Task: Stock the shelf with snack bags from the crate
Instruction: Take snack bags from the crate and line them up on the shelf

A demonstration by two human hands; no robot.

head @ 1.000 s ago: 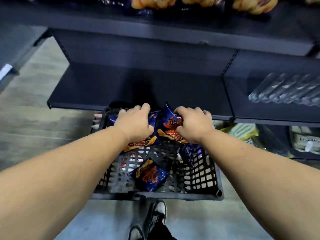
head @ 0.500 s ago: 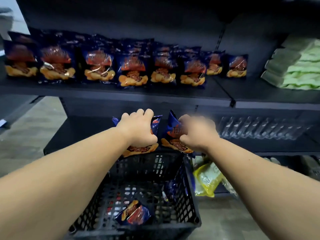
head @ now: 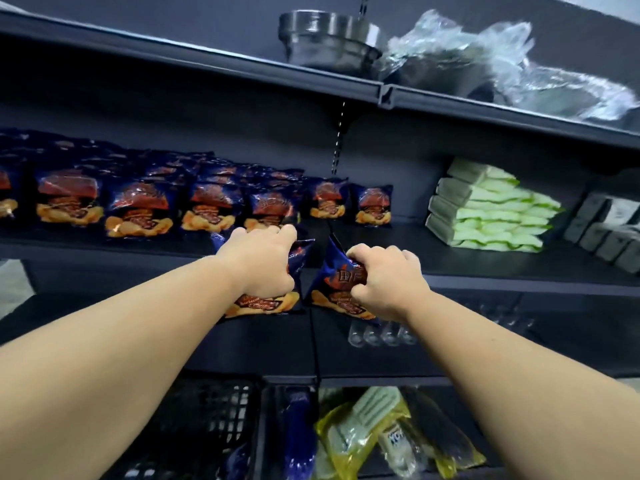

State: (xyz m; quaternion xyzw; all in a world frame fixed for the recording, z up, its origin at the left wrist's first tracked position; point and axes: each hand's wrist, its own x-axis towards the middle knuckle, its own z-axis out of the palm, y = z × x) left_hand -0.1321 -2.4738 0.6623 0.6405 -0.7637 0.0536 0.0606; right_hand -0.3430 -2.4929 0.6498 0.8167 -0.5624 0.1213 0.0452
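Black lattice crate (head: 204, 420) low at left | two glossy blue snack bags raised before the shelf (head: 467, 261) edge | left hand (head: 258, 263) clamped on one bag (head: 266, 303), right hand (head: 386, 280) pinching the other (head: 334, 292), arms outstretched | stocked row (head: 194, 206) behind

Bare shelf (head: 391, 237) lies open right of the snack bags (head: 145, 209). The green packs (head: 485, 213) bound it further right.
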